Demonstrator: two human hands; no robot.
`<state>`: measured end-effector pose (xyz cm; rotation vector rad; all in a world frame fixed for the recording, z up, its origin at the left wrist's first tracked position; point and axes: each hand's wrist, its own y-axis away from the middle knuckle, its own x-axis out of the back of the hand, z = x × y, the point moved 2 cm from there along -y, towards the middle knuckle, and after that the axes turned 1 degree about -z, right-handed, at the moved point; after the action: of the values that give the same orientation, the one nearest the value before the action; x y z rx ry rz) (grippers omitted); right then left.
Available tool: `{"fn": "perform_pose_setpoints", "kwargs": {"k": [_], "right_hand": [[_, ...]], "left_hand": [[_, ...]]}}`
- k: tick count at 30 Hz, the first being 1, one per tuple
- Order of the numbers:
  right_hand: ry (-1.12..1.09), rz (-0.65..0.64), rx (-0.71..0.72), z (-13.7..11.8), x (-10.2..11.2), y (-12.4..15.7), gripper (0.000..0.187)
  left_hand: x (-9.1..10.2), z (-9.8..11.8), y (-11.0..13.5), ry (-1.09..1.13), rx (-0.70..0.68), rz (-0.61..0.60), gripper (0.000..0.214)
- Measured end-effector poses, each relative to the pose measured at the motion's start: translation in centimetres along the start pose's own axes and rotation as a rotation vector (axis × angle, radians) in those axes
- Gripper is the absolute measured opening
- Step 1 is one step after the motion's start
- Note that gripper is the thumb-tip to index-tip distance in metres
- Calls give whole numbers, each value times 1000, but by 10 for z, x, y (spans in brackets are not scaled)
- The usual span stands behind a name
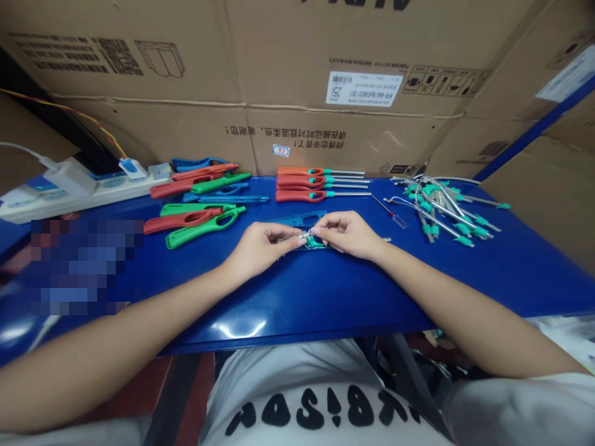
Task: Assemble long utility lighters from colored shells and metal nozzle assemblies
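Observation:
My left hand [263,246] and my right hand [346,233] meet at the middle of the blue table [325,291], fingertips pinched together on a thin metal tube with a teal end [307,237]. Right behind the fingers lies a blue lighter handle shell [300,220]. Three assembled red lighters with metal nozzles [320,183] lie in a row further back. A loose heap of metal tubes with teal ends [441,207] sits at the right.
Red, green and blue handle shells [199,198] are piled at the left rear. A white power strip [69,189] with plugs lies at the far left. Cardboard boxes [297,80] wall off the back. A small red-tipped wire [393,214] lies near the tubes.

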<state>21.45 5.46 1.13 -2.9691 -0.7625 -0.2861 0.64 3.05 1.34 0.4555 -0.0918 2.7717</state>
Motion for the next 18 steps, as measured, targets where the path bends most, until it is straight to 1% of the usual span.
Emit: {"fn": "perform_pose_setpoints", "kwargs": {"k": [8, 14, 18], "right_hand": [[-16, 37, 6, -2, -5, 2, 42], [-30, 67, -14, -4, -7, 4, 47], [-29, 73, 7, -4, -8, 4, 46]], "left_hand": [[-5, -5, -1, 19, -29, 28, 45], [-6, -6, 0, 28, -54, 54, 40], [-5, -6, 0, 38, -61, 55, 37]]}}
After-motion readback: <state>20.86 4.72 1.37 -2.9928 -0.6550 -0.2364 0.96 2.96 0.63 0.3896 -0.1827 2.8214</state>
